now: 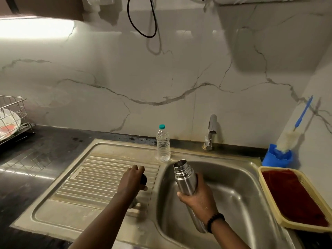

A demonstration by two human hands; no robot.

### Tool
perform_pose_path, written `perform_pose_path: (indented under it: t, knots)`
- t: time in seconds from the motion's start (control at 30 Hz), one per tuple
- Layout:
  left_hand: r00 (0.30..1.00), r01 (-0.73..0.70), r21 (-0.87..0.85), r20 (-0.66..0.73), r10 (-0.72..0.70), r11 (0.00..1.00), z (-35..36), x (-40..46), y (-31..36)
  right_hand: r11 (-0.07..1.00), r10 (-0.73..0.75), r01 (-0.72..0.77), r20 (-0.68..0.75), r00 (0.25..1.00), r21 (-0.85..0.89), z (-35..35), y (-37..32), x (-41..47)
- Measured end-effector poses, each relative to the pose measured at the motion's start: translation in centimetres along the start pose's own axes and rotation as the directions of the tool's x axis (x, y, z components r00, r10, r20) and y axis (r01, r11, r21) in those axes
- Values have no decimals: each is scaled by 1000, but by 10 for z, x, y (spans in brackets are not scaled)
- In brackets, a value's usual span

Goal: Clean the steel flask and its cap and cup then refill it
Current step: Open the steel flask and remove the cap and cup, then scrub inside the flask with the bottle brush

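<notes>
While one steel flask (185, 178) is in view with its threaded mouth bare and open, there is also one small black object, probably its cap (143, 178), one clear water bottle (163, 143) with a teal lid, one tap (211, 132), one blue bottle brush (291, 135) standing in a blue holder (277, 156), one yellow basket (269, 198) lined with a dark red cloth (291, 194), and one wire dish rack (13, 115) at far left. The right hand (199, 194) is wrapped firmly around the flask's body, holding it tilted, mouth up and leaning left, over the sink basin (233, 203). The left hand (132, 178) reaches out palm down over the ribbed drainboard (100, 175), fingers curled onto the black object there. The two hands are apart, one on either side of the basin's left rim
</notes>
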State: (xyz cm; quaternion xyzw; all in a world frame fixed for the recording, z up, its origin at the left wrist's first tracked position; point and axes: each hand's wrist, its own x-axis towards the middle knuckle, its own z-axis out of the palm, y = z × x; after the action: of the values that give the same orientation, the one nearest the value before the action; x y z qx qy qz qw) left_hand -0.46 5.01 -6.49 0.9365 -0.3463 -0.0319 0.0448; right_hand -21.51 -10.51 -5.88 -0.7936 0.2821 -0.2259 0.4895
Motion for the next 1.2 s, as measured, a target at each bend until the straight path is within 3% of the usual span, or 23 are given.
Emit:
perform_pose_path:
  t: [0.2,0.47,0.57,0.67,0.77,0.8,0.83,0.87,0.93,1.0,1.2]
  knots:
    - [993,-95,237,84,77,967,12,8,-4,999,12,-12,-10,1000,-36,-6,-1,1]
    - [987,-156,281,8,160,947,11,7,9,999,30,-30,0,1000,-42,-12,2,2]
    - [980,-198,333,48,193,922,9,5,14,998,31,-31,16,999,-47,-14,3,2]
    - [983,-185,256,43,180,949,8,0,20,999,32,-30,32,999,-38,-17,2,1]
    - [967,-157,-77,-213,137,985,7,-5,34,999,27,-26,34,999,-37,-21,1,0]
    - [951,-177,-272,-295,93,946,2,-10,44,999,23,-21,35,999,-38,-22,0,0]
    - [948,-204,-498,-316,43,843,-7,-16,57,999,22,-21,39,999,-40,-23,-1,1]
    - [970,-197,-690,-240,37,696,-16,-22,72,999,24,-22,47,999,-40,-24,-2,2]
    - [974,-102,-911,-8,228,401,-32,-34,102,999,31,-28,74,997,-40,-27,-6,3]
    - [948,-35,-959,58,313,282,-33,-42,127,999,25,-23,98,995,-23,-30,-11,4]
    - [999,-29,-993,-26,32,117,-33,-50,173,998,47,-57,233,971,33,-57,-16,4]
